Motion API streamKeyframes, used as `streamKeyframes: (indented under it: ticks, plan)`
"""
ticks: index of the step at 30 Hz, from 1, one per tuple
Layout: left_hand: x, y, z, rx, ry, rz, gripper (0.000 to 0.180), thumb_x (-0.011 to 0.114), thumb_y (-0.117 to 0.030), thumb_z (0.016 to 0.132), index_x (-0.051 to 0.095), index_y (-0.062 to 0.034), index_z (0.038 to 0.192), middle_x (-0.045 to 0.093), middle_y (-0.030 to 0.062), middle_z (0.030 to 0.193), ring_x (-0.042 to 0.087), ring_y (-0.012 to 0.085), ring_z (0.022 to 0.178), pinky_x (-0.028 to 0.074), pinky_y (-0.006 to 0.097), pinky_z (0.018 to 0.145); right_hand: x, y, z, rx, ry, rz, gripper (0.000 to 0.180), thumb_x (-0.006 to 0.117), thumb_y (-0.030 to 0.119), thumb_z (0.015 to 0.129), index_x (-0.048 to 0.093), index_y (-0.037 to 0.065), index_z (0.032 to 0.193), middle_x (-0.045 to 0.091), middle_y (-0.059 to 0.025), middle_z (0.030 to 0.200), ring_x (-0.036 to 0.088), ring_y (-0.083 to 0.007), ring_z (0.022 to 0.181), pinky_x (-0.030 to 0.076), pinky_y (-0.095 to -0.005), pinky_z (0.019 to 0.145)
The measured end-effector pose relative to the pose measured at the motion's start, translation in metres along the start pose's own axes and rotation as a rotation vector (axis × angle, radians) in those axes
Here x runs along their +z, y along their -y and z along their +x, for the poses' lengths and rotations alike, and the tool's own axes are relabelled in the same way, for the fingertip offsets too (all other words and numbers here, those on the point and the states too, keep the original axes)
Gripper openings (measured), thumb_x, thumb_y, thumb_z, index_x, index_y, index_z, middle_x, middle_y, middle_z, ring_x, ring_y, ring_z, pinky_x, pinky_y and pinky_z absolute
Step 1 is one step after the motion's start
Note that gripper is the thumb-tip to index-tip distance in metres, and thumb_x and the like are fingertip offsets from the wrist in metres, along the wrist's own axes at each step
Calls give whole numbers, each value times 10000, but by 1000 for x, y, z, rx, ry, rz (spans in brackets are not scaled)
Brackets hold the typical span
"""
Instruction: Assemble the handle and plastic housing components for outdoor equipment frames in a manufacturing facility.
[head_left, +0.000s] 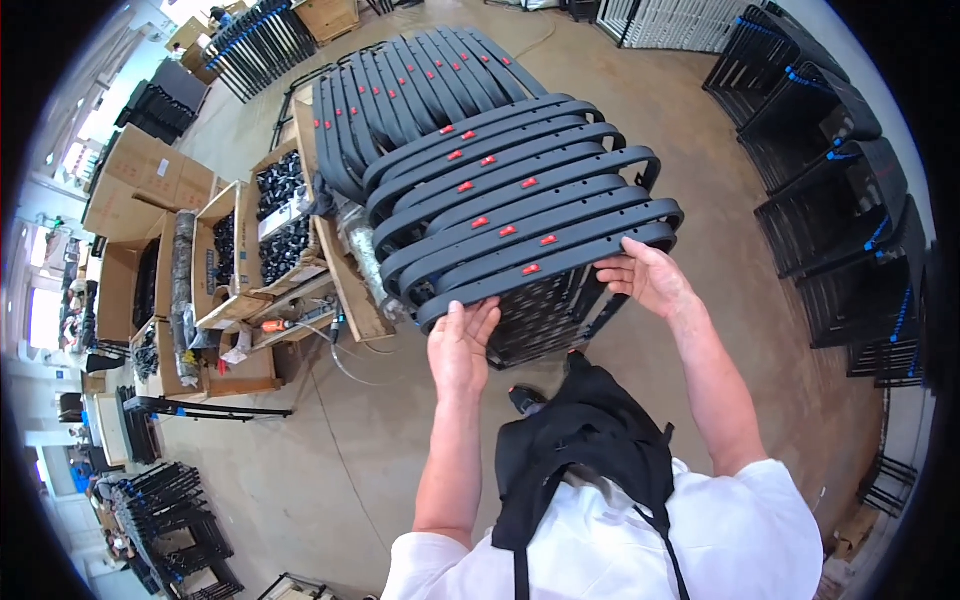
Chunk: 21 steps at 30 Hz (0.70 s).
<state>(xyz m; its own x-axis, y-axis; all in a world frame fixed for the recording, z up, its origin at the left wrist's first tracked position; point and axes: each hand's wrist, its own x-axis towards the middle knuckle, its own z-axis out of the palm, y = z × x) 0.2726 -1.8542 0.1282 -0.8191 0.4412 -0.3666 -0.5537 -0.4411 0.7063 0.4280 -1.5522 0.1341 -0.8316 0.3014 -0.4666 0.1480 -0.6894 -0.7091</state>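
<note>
A black metal frame point(580, 259) with rounded corners and a small red tag point(530, 269) lies nearest me, at the front of a row of similar frames point(520, 148). At its left end, my left hand point(459, 345) is closed on the bar, with the thumb up at the edge and the fingers partly hidden. My right hand point(652, 280) grips the same bar near its right end, thumb on top and fingers beneath. More black frames with red tags point(420, 85) lean together just beyond. Under the near frames a dark perforated panel point(535, 320) shows.
To the left stands a wooden bench with open boxes of small black parts point(283, 215). An orange-handled tool point(276, 326) and a hose lie by its lower shelf. Dark folded frames point(810, 140) line the right wall. White racks point(672, 25) stand at the back.
</note>
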Motion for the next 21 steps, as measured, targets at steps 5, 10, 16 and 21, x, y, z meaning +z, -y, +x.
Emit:
streamKeyframes:
  ticks: [5,10,16,21]
  plan:
    - [-5,-1,-5,7,5,48,376,518,-253,1133,597,76,1295,697,248,1276,700,372,1196,606,456,989,-1,3,-5,43,48,-46,457,591,386,1083,649,4,1326,764,-162,1185,761,-241,1011,612,-373,849]
    - [-1,-1,-6,21,-22,167,478,506,-319,1136,539,94,1375,655,272,1327,660,420,1248,570,506,1046,-14,-6,-2,23,84,-126,621,611,518,1048,640,-24,1352,733,-194,1272,744,-290,1067,587,-408,902]
    - [-46,-7,22,145,-181,207,655,465,-473,1127,450,85,1470,567,302,1425,667,419,1184,563,499,999,27,-40,29,25,263,-102,702,598,559,1050,624,-71,1359,741,-187,1249,755,-250,997,612,-350,833]
    - [13,1,16,274,-302,124,567,422,-475,1138,602,18,1354,649,205,1276,629,405,1029,521,605,923,3,-95,57,31,411,-364,590,611,521,1053,662,-5,1313,761,-126,1177,749,-206,953,612,-346,775]
